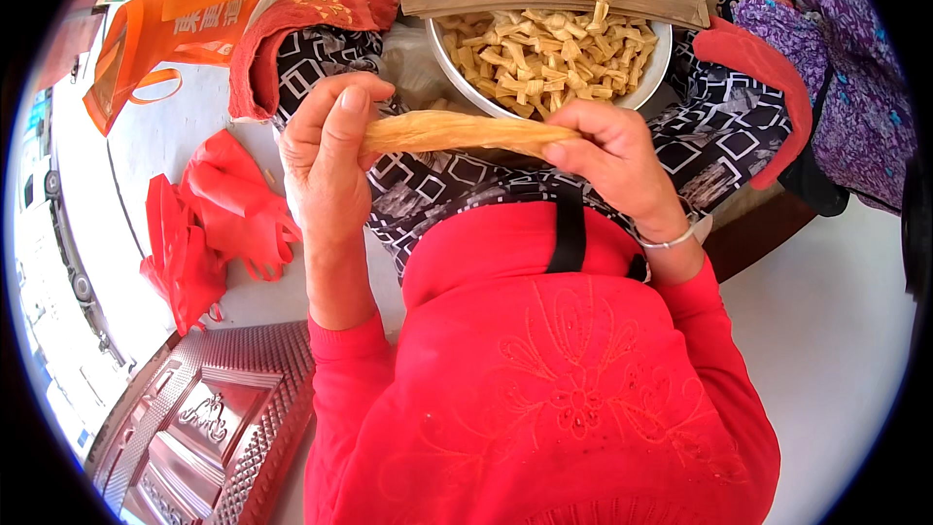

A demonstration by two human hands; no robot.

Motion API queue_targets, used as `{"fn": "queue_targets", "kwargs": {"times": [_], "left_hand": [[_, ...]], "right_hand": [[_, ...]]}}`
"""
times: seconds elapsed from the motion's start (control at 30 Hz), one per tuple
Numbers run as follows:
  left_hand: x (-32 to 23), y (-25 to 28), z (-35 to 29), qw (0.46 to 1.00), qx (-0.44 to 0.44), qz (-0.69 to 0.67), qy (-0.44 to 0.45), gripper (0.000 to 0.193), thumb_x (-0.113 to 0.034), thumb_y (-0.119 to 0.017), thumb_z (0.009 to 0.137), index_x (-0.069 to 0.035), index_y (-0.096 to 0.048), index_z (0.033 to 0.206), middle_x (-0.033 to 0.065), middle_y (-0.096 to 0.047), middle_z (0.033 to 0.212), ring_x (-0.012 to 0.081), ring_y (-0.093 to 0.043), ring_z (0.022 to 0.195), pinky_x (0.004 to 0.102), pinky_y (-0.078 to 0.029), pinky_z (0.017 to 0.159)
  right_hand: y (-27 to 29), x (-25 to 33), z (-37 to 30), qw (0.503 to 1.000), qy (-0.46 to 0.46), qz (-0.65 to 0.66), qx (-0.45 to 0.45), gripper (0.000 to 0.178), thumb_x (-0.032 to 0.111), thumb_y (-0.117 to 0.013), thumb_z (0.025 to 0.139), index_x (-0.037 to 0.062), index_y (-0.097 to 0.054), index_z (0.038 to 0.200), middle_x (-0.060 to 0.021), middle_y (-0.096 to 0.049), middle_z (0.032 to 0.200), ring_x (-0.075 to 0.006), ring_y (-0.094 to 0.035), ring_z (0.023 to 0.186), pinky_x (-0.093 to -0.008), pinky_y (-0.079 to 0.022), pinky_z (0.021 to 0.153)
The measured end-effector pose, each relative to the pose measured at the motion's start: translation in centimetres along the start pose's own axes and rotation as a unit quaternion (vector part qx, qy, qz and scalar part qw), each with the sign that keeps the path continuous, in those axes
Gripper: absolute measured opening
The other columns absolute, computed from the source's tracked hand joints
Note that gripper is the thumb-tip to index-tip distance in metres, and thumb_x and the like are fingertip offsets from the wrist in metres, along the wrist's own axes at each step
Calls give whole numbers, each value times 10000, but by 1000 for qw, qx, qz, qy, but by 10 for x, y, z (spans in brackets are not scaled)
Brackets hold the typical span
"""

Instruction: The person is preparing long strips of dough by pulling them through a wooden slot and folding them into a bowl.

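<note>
Currently L hand (328, 141) & R hand (624, 160) pinch opp. ends of tan stick (452, 131).

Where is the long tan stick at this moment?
In the head view, the long tan stick spans the upper middle, held between the left hand and the right hand, beside the near rim of the metal bowl.

Head-worn fisheye view, from above, facing down, at close range
</note>
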State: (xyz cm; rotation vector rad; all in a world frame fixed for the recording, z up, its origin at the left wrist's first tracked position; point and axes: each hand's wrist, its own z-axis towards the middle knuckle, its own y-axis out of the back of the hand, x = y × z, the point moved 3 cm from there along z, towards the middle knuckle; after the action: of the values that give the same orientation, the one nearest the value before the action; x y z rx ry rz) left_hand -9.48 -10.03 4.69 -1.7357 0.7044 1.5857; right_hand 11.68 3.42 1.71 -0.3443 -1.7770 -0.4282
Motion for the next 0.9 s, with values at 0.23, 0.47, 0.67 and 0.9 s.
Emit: {"fn": "queue_targets", "kwargs": {"times": [0.23, 0.47, 0.67, 0.9], "left_hand": [[19, -4, -4, 993, 69, 76, 64, 204, -186, -579, 949, 1, -661, 936, -53, -523, 691, 18, -391, 592, 182, -307, 530], [39, -15, 1, 973, 101, 200, 64, 186, -166, -589, 929, 9, -645, 959, 0, -577, 721, 72, -486, 644, 217, -397, 593], [49, -14, -7, 858, 185, 480, -3, 122, -134, -586, 871, -24, -628, 904, 127, -589, 706, 235, -592, 642, 337, -450, 606], [73, -45, -16, 935, 266, 227, 67, 221, -72, -553, 873, -22, -588, 1085, 127, -628, 884, 177, -601, 765, 297, -480, 714]], "right_hand": [[21, 7, -20, 996, -21, -74, -54, 115, 25, -657, 834, -38, -631, 927, -89, -628, 745, -101, -593, 690, -247, -464, 624], [2, -25, 3, 978, 17, -144, -149, 235, 88, -696, 790, -1, -500, 698, -102, -491, 641, -222, -503, 568, -333, -396, 531], [-6, -39, 16, 931, 147, -240, -233, 223, 69, -719, 744, 29, -500, 726, -120, -494, 659, -290, -502, 590, -345, -408, 541], [-22, -38, 8, 986, -50, 122, -98, 192, 206, -652, 903, 24, -613, 856, 61, -504, 642, -26, -439, 574, -206, -357, 497]]}}
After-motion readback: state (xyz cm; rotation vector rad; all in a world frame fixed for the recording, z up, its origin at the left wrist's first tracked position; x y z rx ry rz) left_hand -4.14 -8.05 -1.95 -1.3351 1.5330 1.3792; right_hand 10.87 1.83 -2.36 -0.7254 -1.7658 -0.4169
